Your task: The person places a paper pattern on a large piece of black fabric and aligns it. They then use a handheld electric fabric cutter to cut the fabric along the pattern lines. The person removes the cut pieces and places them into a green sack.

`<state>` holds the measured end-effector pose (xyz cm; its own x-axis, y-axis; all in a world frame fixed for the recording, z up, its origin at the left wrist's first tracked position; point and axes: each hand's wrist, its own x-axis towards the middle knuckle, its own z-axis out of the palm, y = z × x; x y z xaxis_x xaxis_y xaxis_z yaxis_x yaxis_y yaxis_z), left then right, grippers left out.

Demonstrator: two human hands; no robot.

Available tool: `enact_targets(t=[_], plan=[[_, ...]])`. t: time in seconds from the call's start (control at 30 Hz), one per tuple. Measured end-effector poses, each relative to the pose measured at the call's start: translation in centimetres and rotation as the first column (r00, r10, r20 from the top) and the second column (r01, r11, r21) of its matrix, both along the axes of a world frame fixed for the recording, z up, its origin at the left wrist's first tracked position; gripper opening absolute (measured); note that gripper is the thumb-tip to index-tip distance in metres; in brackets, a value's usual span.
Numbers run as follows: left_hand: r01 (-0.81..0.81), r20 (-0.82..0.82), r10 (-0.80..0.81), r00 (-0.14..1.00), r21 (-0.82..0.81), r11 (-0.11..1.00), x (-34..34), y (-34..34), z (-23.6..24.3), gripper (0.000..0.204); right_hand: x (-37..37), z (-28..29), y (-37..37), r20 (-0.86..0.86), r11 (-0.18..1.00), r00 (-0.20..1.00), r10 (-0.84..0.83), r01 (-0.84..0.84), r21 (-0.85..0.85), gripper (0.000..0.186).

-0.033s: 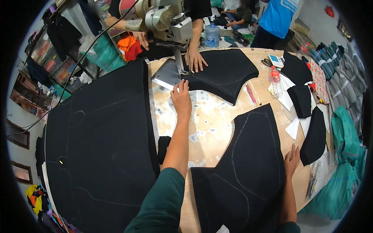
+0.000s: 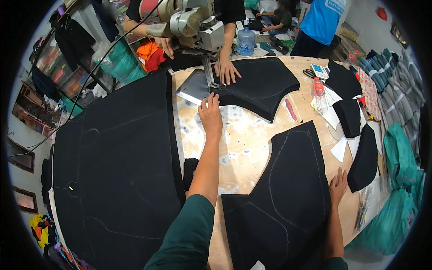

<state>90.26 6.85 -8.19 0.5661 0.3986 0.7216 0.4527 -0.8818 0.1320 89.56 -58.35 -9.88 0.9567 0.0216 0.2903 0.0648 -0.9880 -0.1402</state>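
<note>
My left hand (image 2: 210, 112) reaches forward, its slightly bent fingers apart and their tips against the near left corner of a thick stack of black cut fabric (image 2: 256, 81). Beside those fingertips is the metal base plate (image 2: 191, 87) of an upright cloth cutting machine (image 2: 191, 24); its blade post meets the stack there. A co-worker's hand (image 2: 227, 69) lies flat on that stack, and their other hand is by the machine. My right hand (image 2: 338, 184) rests on the wooden table with fingers extended, between a large chalk-marked black fabric piece (image 2: 279, 198) and a curved black piece (image 2: 363, 159).
A wide chalk-marked black fabric stack (image 2: 121, 166) covers the table's left. At the right are a plastic bottle (image 2: 319, 92), scissors (image 2: 309, 73), a calculator (image 2: 320, 70) and paper scraps (image 2: 339, 149). A black cable (image 2: 96, 67) hangs across the upper left. People are behind the table.
</note>
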Motion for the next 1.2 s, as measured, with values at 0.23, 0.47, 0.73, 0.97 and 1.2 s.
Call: enact_targets(t=[0.23,0.47,0.73,0.97,1.2], plan=[[0.01,0.026,-0.01,1.0,0.002,1.0,0.1,-0.76,0.2,0.031,-0.23,0.09,-0.51,-0.006,1.0,1.0,-0.014,0.014,-0.009,0.055],[-0.004,0.022,0.003,1.0,0.04,0.999,0.04,-0.72,0.31,0.029,-0.44,0.19,-0.25,0.009,1.0,1.0,0.018,-0.018,0.003,0.054],[-0.02,0.016,0.019,1.0,0.053,0.998,0.14,-0.88,0.46,0.026,-0.31,0.19,-0.36,0.014,1.0,1.0,0.024,-0.024,0.002,0.053],[-0.05,0.035,0.047,0.998,0.098,0.994,0.22,-0.65,0.36,0.023,-0.02,-0.25,-0.69,0.017,0.999,0.999,0.035,-0.035,0.002,0.053],[-0.053,-0.013,0.054,0.998,0.077,0.996,0.25,-0.84,0.18,0.023,-0.24,0.02,-0.47,0.029,0.999,0.999,0.034,-0.033,-0.025,0.053]])
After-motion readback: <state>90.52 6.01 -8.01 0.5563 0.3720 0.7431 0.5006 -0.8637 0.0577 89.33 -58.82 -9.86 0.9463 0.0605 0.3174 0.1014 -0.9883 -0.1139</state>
